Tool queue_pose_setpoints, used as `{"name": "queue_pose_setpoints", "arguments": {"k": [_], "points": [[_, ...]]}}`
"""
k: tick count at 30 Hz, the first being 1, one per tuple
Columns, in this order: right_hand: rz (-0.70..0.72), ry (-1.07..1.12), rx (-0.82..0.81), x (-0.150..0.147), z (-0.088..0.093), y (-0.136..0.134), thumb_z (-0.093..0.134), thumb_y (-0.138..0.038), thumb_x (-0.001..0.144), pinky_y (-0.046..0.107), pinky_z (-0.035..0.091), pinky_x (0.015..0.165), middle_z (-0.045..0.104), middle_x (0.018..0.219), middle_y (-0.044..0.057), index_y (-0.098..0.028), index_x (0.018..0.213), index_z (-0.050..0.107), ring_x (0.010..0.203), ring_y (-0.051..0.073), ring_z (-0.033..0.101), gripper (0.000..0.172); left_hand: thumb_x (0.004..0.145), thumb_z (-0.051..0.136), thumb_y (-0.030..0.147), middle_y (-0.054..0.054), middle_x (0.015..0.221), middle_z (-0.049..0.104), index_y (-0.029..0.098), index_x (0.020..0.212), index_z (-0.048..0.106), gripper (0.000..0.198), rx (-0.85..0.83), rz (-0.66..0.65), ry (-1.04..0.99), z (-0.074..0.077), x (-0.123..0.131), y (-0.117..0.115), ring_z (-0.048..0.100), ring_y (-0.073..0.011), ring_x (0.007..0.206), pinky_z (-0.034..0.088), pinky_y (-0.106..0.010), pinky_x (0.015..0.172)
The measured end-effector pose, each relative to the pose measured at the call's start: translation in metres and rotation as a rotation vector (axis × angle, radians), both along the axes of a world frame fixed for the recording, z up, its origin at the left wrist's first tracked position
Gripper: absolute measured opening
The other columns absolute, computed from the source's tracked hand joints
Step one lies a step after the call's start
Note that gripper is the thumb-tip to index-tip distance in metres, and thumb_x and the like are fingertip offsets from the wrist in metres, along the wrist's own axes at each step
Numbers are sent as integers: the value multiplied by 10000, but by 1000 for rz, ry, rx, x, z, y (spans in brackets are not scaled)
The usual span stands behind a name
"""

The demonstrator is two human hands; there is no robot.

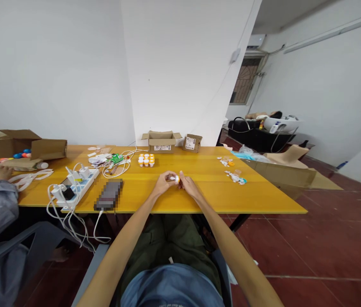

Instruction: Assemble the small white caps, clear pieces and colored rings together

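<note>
Yellow table (247,197), things spread along it. Big carton (278,178) off its right end; blue and clear plastic (247,152) at the open top. Far left, open carton (49,150), flaps splayed, blue, red and orange balls (23,154) inside. Against the wall (174,76), another open carton (163,142), contents out of sight; smaller box (193,143) just right. Nearer, tight block of white-and-orange containers (146,160). Near middle of table: left hand (163,182) closed round small clear container (173,178); right hand (187,183) at its orange end, cannot tell whether gripping
</note>
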State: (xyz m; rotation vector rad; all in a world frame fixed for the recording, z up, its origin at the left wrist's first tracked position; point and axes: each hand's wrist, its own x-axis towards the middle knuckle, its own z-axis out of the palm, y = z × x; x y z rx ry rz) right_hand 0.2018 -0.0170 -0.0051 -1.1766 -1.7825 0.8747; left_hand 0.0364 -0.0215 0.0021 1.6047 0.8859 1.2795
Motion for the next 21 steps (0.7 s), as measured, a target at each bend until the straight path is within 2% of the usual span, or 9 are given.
{"name": "queue_pose_setpoints", "arguments": {"k": [3, 6, 8, 13, 21], "points": [[4, 67, 27, 1, -2, 1, 278, -812, 885, 304, 455, 628, 577, 561, 13, -237, 624, 554, 590, 185, 565, 689, 609, 838, 252, -28, 893, 741, 187, 901, 709, 325, -4, 31, -20, 0, 0, 0, 684, -196, 864, 535, -335, 852], [41, 149, 71, 0, -3, 0, 430, -789, 846, 290, 467, 621, 638, 703, 1, -240, 800, 593, 619, 170, 563, 574, 619, 833, 262, -29, 894, 740, 185, 893, 710, 309, -5, 51, -40, 0, 0, 0, 686, -193, 856, 539, -334, 842], [74, 170, 93, -1, -3, -1, 483, -767, 827, 285, 466, 614, 644, 747, 2, -241, 833, 595, 624, 163, 556, 538, 627, 830, 268, -30, 883, 740, 184, 886, 710, 297, -7, 50, -40, 1, 0, 0, 686, -192, 842, 542, -332, 828], [80, 108, 80, 0, 0, -1, 460, -744, 850, 296, 458, 611, 590, 639, -1, -233, 726, 588, 613, 177, 548, 541, 606, 832, 228, -25, 865, 739, 182, 867, 705, 294, -2, 23, -17, 2, 1, -2, 689, -194, 826, 544, -337, 826], [23, 29, 5, 1, -3, 2, 326, -768, 905, 303, 442, 603, 603, 545, 38, -223, 548, 576, 570, 191, 577, 698, 610, 819, 204, -11, 839, 730, 188, 844, 703, 261, 33, 6, 23, 1, 1, -1, 677, -189, 827, 531, -334, 840]]}}
